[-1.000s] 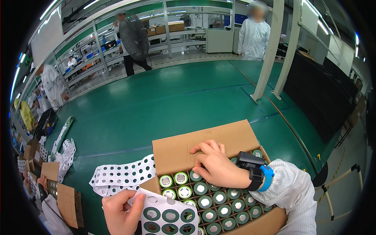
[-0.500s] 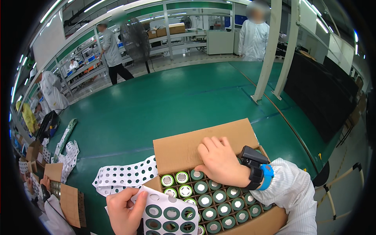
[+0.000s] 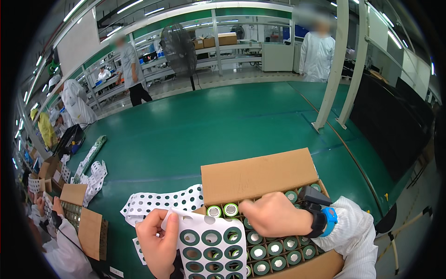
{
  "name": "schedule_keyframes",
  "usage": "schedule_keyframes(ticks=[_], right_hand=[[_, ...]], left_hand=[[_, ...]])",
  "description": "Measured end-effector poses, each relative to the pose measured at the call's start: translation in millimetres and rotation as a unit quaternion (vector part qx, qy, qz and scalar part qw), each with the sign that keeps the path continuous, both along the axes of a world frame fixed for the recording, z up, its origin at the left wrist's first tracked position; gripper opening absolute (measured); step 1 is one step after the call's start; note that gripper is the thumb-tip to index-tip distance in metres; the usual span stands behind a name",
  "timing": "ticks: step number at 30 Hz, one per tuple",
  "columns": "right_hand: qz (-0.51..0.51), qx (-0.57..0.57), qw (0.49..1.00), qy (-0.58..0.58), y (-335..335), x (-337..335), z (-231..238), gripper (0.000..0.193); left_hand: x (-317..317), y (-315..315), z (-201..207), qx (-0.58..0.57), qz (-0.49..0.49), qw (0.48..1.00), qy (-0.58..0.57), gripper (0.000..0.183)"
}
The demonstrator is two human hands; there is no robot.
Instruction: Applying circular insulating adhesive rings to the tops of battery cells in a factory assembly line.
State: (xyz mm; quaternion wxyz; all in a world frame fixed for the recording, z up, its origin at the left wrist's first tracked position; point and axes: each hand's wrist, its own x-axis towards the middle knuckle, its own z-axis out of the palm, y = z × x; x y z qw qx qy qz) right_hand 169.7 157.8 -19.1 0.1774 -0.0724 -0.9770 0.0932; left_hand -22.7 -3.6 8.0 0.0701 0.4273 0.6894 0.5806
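My left hand (image 3: 157,239) pinches the upper left corner of a white backing sheet (image 3: 202,245) carrying rows of dark green ring stickers. The sheet hangs over the left side of an open cardboard box (image 3: 260,172). Upright cylindrical battery cells stand in the box's divider grid. Many cells (image 3: 255,238) have dark green rings on top; a few at the left, such as one cell (image 3: 231,209), show bright green rims. Over the back rows, my right hand (image 3: 274,216) is closed with curled fingers, its fingertips beside the bright-rimmed cells. Whatever the fingertips hold, if anything, is hidden.
A punched white strip (image 3: 162,200) lies on the green table (image 3: 195,125) left of the box. Beyond are crumpled strips (image 3: 95,179) and another person's open box (image 3: 90,232) at the left. Posts (image 3: 332,69) rise at the right; a dark panel (image 3: 385,125) stands beside them.
My right hand has come off the raised flap toward the back left cells, and its fingers have curled in. The left hand still holds the sheet. The whole view has shifted slightly.
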Motion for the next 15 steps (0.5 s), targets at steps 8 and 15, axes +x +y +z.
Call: schedule_keyframes(ticks=[8, 15], right_hand=[[0.088, -0.379, 0.916, 0.102, -21.2, -1.5, -2.6, 0.048], [0.084, -0.447, 0.874, 0.169, -13.0, -4.7, -7.3, 0.033]], left_hand=[[8.0, 6.6, -2.4, -0.024, -0.004, 0.999, -0.023, 0.013], [21.0, -5.7, 19.4, 0.033, -0.184, 0.971, -0.149, 0.043]])
